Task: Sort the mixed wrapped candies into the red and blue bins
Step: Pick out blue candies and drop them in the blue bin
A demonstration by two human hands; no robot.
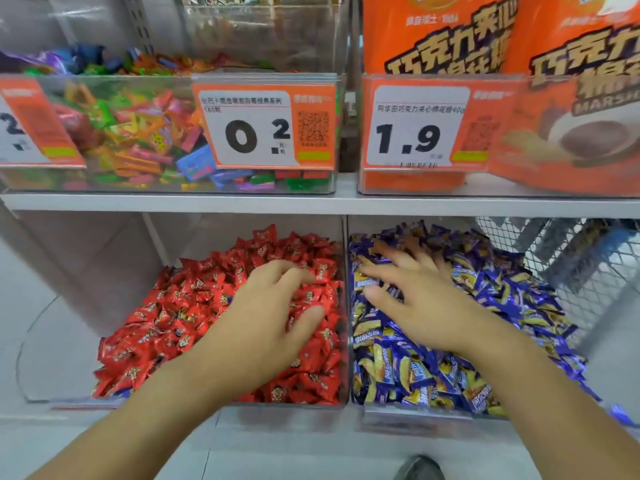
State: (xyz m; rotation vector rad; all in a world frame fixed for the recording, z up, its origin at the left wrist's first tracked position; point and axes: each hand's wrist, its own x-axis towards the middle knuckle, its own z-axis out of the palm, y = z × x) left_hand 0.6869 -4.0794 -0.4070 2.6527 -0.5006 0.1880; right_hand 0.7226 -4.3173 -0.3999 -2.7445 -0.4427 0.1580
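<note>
Wrapped candies fill two clear bins side by side on the lower shelf: the red candies heap in the red bin at about 7 o'clock of the view, and the blue-and-yellow candies heap in the blue bin at about 4 o'clock, the two bins touching along a shared clear wall near the centre. A few blue wrappers show among the red ones at the front left corner of the red bin.

The left hand rests on top of the red pile toward its right side, its grip loosely curled, fingertips and thumb dug among the wrappers; whether it has hold of a candy cannot be told. The right hand lies over the blue pile at its left side, fingers spread and nearly straight, blurred, pressing on the wrappers with nothing pinched.

Above, at 11 o'clock, a clear bin of mixed coloured sweets carries a price tag reading 0.2; at 1 o'clock orange marshmallow bags stand behind a tag reading 1.9. A wire mesh basket sits at 3 o'clock, just beside the blue bin. A shoe tip shows at 6 o'clock on the floor.
</note>
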